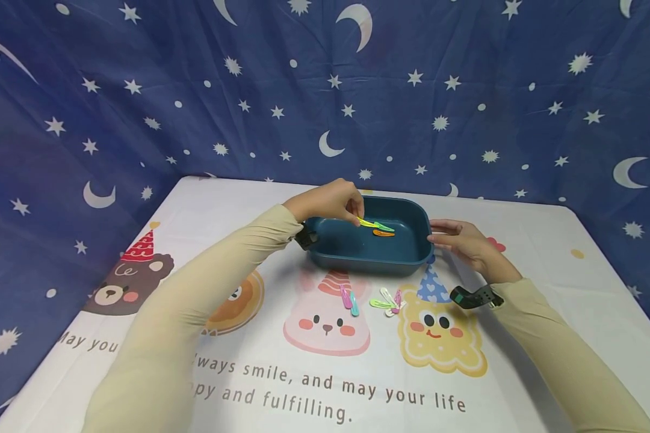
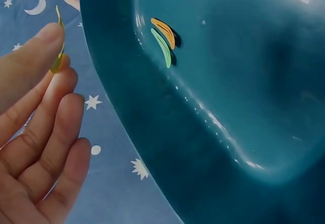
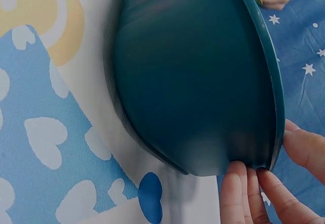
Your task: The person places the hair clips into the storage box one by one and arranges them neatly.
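Over the dark teal basin [image 1: 365, 264], my left hand [image 1: 327, 201] pinches a yellow hair clip [image 1: 366, 222] between thumb and index finger. In the left wrist view that clip [image 2: 57, 64] is seen edge-on, with the other fingers loosely bent below it. An orange hair clip [image 2: 163, 33] and a green hair clip [image 2: 161, 48] lie side by side on the basin's floor. At the basin's right end, my right hand [image 1: 466, 243] grips the rim. The right wrist view shows its thumb [image 3: 307, 150] on one side of the rim and its fingers [image 3: 233, 191] against the outer wall.
In front of the basin lie a purple hair clip [image 1: 345, 296] and a blue one [image 1: 354, 304]. Right of them is a small pile with a lime clip [image 1: 380, 304], white and pink ones. A starry blue curtain [image 1: 281, 90] hangs behind the printed white tablecloth [image 1: 238, 204].
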Tool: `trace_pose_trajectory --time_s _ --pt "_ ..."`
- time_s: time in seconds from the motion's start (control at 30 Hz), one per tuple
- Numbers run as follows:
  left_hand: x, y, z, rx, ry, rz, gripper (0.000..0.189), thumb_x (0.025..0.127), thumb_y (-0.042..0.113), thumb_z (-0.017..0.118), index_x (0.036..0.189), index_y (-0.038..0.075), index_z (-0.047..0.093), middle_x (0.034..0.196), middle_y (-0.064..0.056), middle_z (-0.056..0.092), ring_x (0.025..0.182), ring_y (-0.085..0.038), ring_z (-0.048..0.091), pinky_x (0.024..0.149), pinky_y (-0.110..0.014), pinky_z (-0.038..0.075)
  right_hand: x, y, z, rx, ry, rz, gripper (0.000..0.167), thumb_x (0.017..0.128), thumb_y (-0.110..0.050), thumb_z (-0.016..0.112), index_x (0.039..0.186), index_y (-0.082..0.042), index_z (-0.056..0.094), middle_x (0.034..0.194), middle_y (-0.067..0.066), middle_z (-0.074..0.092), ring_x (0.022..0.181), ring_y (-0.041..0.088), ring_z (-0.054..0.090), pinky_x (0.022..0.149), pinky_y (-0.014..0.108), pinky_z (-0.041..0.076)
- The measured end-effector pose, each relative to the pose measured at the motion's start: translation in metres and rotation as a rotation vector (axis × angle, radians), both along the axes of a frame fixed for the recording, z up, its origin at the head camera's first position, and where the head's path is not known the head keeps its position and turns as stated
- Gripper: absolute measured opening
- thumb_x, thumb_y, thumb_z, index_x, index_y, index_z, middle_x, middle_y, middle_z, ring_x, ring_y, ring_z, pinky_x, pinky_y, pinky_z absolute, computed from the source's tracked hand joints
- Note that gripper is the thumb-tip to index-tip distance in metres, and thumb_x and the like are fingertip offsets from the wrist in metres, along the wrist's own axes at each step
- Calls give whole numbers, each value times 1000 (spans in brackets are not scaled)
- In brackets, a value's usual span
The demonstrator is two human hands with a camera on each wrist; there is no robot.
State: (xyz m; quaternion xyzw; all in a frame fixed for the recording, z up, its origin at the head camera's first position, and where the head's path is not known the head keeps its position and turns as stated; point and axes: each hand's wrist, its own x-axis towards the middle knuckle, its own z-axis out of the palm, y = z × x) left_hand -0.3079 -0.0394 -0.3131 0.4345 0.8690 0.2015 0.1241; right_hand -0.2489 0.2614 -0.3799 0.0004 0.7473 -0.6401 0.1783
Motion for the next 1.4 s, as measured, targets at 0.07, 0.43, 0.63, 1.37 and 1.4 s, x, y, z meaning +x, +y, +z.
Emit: trace_pose_trajectory --time_s 0.07,0.43,0.63,1.37,1.4 --pt "-4 5 -2 -9 -2 4 10 80 15 74 86 8 72 85 -6 71 76 -13 64 70 -21 52 0 0 0 15 -1 -5 69 87 -9 66 141 10 28 95 -18 62 87 -4 61 80 14 50" --pt "-20 30 -21 -22 -19 20 7 79 13 75 83 7 73 83 -5 70 74 -12 61 69 -21 50 -1 1 -1 29 -5 -9 71 86 -11 68 141 9 29 96 -19 61 88 -6 60 82 14 50" --pt "-27 41 -32 -35 -5 0 9 78 13 76 82 6 73 82 -6 71 72 -11 61 67 -20 50 -1 0 -1 19 -13 -17 70 86 -9 67 142 9 28 95 -18 61 88 -5 61 81 14 50" --pt "-36 58 -61 -104 -15 -42 11 76 15 78 77 6 73 76 -4 70 62 -4 55 62 -17 47 0 0 0 -12 0 -7 67 87 -6 65 141 11 28 96 -15 62 89 -3 62 82 15 51" --pt "-36 58 -62 -109 -7 -43 11 76 16 79 77 6 73 75 -3 70 62 -4 54 61 -16 46 0 0 0 -3 -2 -9 66 87 -6 64 141 11 29 97 -15 62 89 -3 62 82 15 51"
